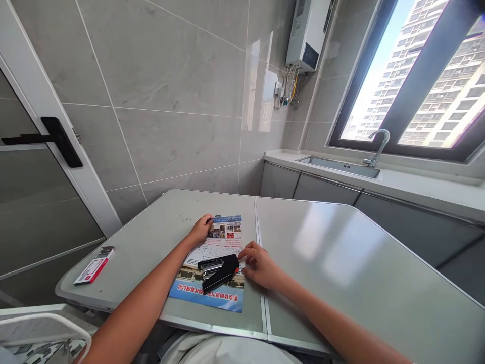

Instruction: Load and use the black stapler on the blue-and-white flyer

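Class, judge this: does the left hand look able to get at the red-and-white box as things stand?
Probably yes: the left hand is at the leaflet's edge, and nothing stands on the tabletop between it and the red-and-white box.

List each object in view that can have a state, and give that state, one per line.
Black stapler with silver metal parts, on its side, arms apart
Blue-and-white printed paper leaflet, flat under the stapler
Grey two-panel table, opened flat
Red-and-white rectangular box, lying flat; open or shut unclear
Curved silver metal tap, no flow visible
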Tool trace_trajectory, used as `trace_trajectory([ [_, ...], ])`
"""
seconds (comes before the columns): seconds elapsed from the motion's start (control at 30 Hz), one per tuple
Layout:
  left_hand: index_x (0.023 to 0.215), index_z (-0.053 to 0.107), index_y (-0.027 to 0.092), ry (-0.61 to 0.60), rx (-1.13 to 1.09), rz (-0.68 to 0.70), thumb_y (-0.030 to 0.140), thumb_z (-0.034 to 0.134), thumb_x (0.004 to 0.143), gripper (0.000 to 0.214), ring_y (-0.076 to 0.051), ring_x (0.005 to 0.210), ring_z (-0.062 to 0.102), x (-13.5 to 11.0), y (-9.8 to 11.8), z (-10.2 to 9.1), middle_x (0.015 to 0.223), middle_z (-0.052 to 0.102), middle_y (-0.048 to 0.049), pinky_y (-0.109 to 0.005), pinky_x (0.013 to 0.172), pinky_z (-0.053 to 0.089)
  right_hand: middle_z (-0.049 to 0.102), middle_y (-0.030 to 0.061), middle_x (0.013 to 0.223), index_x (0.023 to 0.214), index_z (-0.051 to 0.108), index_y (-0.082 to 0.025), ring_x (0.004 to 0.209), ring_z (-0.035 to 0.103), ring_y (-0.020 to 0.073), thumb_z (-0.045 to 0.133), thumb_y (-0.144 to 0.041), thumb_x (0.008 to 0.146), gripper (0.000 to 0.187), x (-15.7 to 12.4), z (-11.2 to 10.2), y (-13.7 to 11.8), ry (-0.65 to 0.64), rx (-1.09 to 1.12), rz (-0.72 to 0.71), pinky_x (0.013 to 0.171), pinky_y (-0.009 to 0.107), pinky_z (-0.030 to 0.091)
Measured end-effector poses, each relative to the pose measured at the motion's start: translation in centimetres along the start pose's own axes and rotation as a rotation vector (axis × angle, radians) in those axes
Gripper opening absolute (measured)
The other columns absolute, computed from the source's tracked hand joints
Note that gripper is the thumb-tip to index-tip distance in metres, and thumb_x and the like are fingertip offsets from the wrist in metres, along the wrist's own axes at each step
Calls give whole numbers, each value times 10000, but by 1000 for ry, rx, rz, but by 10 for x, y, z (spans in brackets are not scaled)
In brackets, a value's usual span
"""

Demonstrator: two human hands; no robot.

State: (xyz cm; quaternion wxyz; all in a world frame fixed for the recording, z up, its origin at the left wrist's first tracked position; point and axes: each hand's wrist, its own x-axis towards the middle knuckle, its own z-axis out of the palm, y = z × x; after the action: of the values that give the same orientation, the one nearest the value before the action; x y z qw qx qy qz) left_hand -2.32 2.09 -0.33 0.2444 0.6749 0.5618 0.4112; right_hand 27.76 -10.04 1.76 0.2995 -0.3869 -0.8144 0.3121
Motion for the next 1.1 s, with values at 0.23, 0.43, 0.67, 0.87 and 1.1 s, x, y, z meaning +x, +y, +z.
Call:
trace_trajectory([
  [0.23, 812, 611, 204, 19, 64, -41, 301, 590, 897, 131, -180, 863, 606, -2, 8, 3, 844, 668, -9, -277, 819, 496, 634, 78, 1243, 1163, 708, -271, 1170, 572, 252, 759, -320, 907, 265, -2, -6, -24, -135, -152, -383, 1031, 409, 492],
  [0.43, 836, 629, 206, 17, 125, -45, 305, 594, 908, 128, -191, 902, 625, -6, 18, 1, 867, 690, -20, -290, 839, 511, 657, 138, 1279, 1443, 546, -230, 1165, 599, 285, 747, -506, 907, 636, 20, 12, -31, -251, -309, -423, 989, 400, 503],
  [0.67, 884, 649, 204, -9, 202, -23, 219, 534, 931, 125, -189, 942, 636, -5, 19, 1, 946, 708, -25, -304, 889, 501, 664, 45, 835, 1060, 680, -184, 771, 590, 178, 555, -451, 1042, 295, 47, 21, -34, -140, -316, -238, 713, 281, 419],
  [0.87, 936, 659, 214, -40, 264, -13, 204, 499, 949, 161, -198, 986, 636, -5, 19, 0, 1024, 712, -32, -326, 924, 489, 631, 35, 879, 1021, 655, -190, 786, 557, 167, 566, -351, 1047, 185, 69, 29, -29, -71, -264, -190, 726, 274, 402],
  [1.1, 993, 658, 229, -35, 317, -36, 213, 472, 982, 186, -218, 1060, 622, -6, 18, 2, 1104, 710, -49, -362, 963, 474, 635, 35, 1028, 968, 700, -238, 948, 584, 220, 848, -335, 816, 234, 16, -1, -36, -4, -206, 12, 799, 312, 459],
])
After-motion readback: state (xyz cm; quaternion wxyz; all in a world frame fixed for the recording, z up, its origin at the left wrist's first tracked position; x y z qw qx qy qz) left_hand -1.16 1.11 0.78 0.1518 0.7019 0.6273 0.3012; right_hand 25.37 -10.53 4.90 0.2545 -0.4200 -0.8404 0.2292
